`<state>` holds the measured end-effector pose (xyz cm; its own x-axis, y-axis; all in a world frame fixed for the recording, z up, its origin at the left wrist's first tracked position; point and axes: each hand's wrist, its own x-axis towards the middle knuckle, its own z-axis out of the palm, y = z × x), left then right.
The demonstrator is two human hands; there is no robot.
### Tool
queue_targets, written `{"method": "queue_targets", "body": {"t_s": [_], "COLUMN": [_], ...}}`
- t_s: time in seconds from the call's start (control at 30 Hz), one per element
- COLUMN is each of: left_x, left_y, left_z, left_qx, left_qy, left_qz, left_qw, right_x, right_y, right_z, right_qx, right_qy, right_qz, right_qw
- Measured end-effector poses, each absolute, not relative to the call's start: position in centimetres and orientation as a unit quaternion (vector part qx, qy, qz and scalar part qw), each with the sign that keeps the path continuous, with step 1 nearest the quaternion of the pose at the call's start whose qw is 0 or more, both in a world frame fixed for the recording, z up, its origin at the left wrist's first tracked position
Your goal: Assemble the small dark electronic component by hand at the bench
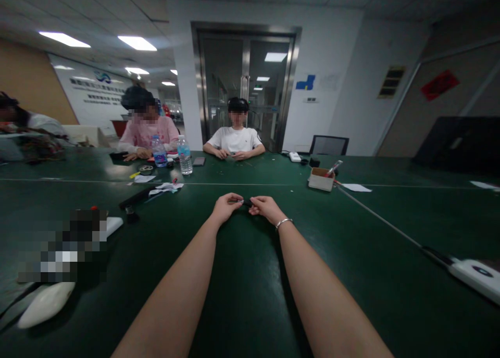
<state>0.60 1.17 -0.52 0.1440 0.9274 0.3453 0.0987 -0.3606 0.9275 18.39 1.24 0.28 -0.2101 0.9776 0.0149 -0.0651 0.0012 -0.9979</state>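
Both my arms reach forward over the dark green table (246,275). Between my hands is a small dark object (247,203), too small to name; its left end looks lighter. My left hand (227,208) pinches that lighter end with thumb and fingers. From the other side my right hand (267,209) grips the dark end, its fingers curled. A silver bracelet (284,223) circles my right wrist. The fingers cover much of the object, and the hands are close together just above or on the tabletop.
Across the table sits a person in white (235,139), another in pink (150,131) to the left. Water bottles (185,155) stand near them. A small box (321,179) holds pens. A power strip (474,275) with its cable lies right; a white object (47,305) lies left.
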Motion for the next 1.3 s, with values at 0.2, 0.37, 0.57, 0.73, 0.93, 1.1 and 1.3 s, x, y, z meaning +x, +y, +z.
{"method": "queue_targets", "body": {"t_s": [0.2, 0.37, 0.57, 0.73, 0.93, 1.1, 1.3], "left_x": [0.8, 0.9, 1.1, 1.3, 1.2, 0.9, 1.0], "left_y": [0.9, 1.1, 1.3, 1.1, 1.2, 1.2, 1.2], "left_z": [-0.3, -0.4, -0.5, -0.2, -0.1, 0.0, -0.2], "left_qx": [0.622, 0.591, 0.585, 0.586, 0.573, 0.574, 0.603], "left_qy": [0.408, 0.404, 0.421, 0.435, 0.433, 0.441, 0.495], "left_qz": [0.518, 0.522, 0.515, 0.515, 0.532, 0.542, 0.491], "left_qw": [0.422, 0.463, 0.464, 0.449, 0.448, 0.428, 0.387], "right_x": [18.5, 18.8, 18.9, 19.0, 18.4, 17.8, 18.2], "right_y": [1.2, 1.2, 1.0, 0.6, 0.7, 1.0, 1.1], "right_z": [0.3, 0.3, 0.4, 0.6, 0.8, 0.7, 0.2], "right_qx": [-0.409, -0.387, -0.354, -0.35, -0.364, -0.35, -0.351], "right_qy": [-0.519, -0.503, -0.499, -0.49, -0.492, -0.502, -0.507], "right_qz": [0.574, 0.587, 0.604, 0.608, 0.603, 0.592, 0.597], "right_qw": [0.484, 0.503, 0.512, 0.518, 0.512, 0.524, 0.513]}}
